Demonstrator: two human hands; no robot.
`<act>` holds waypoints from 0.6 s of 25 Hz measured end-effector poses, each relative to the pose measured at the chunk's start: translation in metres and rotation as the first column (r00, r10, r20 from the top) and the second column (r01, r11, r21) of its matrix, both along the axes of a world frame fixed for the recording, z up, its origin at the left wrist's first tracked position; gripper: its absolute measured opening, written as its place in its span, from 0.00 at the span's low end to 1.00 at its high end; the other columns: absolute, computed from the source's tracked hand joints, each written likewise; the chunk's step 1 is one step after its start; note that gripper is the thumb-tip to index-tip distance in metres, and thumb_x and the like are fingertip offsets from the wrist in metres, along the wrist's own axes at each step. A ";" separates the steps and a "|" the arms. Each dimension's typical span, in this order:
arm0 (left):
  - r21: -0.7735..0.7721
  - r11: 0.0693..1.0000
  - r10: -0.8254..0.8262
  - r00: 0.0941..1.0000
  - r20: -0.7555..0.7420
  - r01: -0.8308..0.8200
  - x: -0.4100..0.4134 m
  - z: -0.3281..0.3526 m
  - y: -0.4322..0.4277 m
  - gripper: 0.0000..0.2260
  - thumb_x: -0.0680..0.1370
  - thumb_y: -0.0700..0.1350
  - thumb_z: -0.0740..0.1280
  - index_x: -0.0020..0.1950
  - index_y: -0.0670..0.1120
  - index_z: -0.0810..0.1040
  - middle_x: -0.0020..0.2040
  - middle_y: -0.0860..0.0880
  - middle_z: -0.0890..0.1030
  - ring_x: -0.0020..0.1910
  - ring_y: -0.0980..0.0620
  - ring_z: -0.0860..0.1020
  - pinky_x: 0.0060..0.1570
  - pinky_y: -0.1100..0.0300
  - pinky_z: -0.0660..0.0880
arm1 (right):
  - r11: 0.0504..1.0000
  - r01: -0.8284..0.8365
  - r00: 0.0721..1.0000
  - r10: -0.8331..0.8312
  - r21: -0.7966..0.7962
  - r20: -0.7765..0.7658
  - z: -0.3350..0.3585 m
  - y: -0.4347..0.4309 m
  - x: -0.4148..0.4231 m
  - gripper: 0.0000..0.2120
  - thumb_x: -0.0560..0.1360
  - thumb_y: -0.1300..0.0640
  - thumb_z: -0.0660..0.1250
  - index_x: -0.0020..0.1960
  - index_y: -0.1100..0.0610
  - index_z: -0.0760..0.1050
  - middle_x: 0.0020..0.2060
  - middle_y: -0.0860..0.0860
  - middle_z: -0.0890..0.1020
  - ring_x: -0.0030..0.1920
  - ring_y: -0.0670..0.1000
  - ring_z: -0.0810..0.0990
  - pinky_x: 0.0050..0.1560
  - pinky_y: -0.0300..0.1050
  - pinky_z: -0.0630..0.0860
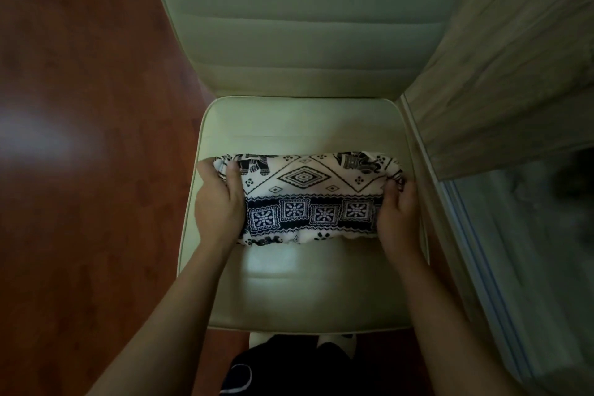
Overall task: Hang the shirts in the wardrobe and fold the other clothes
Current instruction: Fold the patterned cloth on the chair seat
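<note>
Two hands, left hand (220, 199) and right hand (398, 214), grip one patterned garment (308, 196) (folded) on one chair (302, 292)

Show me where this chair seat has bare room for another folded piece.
Two patches on the seat: a narrow strip between the patterned cloth and the backrest, and a wider one from the cloth to the seat's front edge. The cloth's ends are crowded: the left hand and right hand grip them.
</note>
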State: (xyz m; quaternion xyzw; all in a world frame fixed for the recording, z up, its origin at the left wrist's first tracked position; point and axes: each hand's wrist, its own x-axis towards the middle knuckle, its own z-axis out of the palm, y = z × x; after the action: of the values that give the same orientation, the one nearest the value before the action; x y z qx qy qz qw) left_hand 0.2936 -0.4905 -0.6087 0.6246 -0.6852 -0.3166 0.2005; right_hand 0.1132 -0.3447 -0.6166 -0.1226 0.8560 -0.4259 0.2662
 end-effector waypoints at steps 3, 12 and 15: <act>-0.001 1.000 -0.017 1.000 0.012 0.017 -0.003 -0.001 -0.003 0.14 0.82 0.53 0.53 0.57 0.42 0.64 0.39 0.41 0.78 0.37 0.40 0.76 0.34 0.51 0.68 | 1.000 -0.021 1.000 0.021 0.013 -0.015 -0.004 0.003 -0.006 0.17 0.81 0.55 0.54 0.66 0.62 0.63 0.53 0.52 0.75 0.51 0.49 0.74 0.49 0.44 0.72; 0.149 0.982 0.107 0.991 0.077 -0.117 0.011 0.005 0.033 0.25 0.78 0.64 0.50 0.58 0.43 0.67 0.47 0.45 0.77 0.46 0.45 0.76 0.43 0.54 0.69 | 0.948 -0.107 0.958 0.179 0.300 -0.225 -0.004 0.005 0.007 0.31 0.76 0.35 0.49 0.65 0.59 0.63 0.56 0.60 0.78 0.51 0.60 0.79 0.43 0.48 0.76; 0.053 0.990 0.122 0.982 0.143 -0.131 -0.003 0.001 0.038 0.20 0.78 0.63 0.51 0.46 0.45 0.65 0.39 0.45 0.76 0.37 0.43 0.74 0.36 0.52 0.68 | 0.954 -0.096 0.944 0.178 0.284 -0.279 -0.012 -0.007 0.007 0.25 0.78 0.41 0.51 0.61 0.61 0.65 0.45 0.60 0.81 0.40 0.60 0.80 0.33 0.47 0.75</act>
State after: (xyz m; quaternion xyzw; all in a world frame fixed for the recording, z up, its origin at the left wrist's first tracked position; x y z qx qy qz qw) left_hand 0.2904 -0.4523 -0.6073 0.6934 -0.6462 -0.2801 0.1523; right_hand 0.1203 -0.3514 -0.6290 -0.2089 0.9252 -0.2634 0.1760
